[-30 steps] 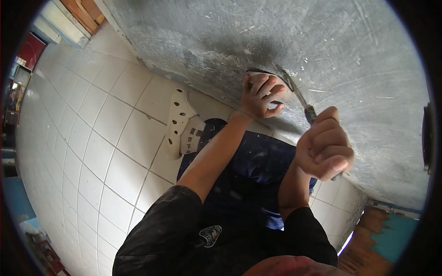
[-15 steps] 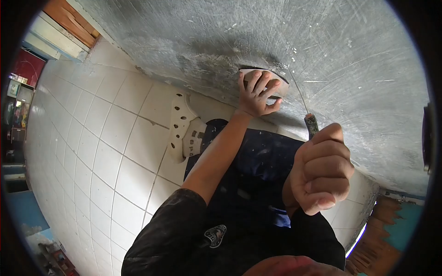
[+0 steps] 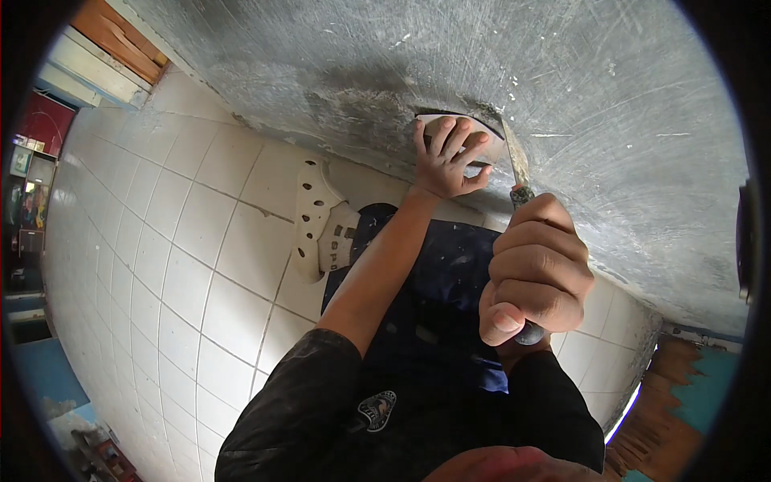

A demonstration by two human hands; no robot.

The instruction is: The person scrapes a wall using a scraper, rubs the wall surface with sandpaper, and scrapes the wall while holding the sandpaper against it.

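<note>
- Beyond the grip of the right hand (image 3: 540, 265), a thin metal scraper blade (image 3: 518, 157) is seen, stained and dull.
- Around the blade, the wall (image 3: 626, 185) is seen matt, scratched, partly rough.
- Left of the grip, smooth, slightly glossy tiles (image 3: 233, 249) are seen.
- Nearer, matt cloth trousers (image 3: 450, 257) are speckled.

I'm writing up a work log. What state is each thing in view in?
left hand: fingers spread over the pale flat piece
pale flat piece: partly covered, at the grey wall
right hand: closed around the bladed tool
bladed tool: gripped, tip near the piece's edge
grey wall: scratched, patchy
dark trousers: pale-specked
white clog: worn
</note>
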